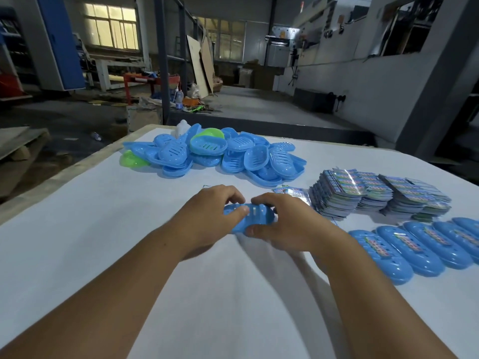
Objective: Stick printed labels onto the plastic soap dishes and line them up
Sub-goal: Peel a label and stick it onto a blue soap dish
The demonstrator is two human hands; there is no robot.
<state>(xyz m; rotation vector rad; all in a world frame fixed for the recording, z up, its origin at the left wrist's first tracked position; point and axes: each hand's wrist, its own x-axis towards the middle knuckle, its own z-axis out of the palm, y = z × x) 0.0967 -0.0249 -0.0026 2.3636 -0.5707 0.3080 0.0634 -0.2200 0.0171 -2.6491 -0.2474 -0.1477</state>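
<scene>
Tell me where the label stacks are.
In the head view the label stacks sit on the table's right side, between the dish pile behind and the labelled row in front.

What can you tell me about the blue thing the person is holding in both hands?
It is a light blue oval plastic soap dish with slots cut through it. It looks smooth and a little shiny. It is held sideways just above the white table, in front of the person. The left hand grips its left end, thumb on top. The right hand grips its right end, fingers curled over the far edge. No printed label shows on the part that can be seen.
</scene>
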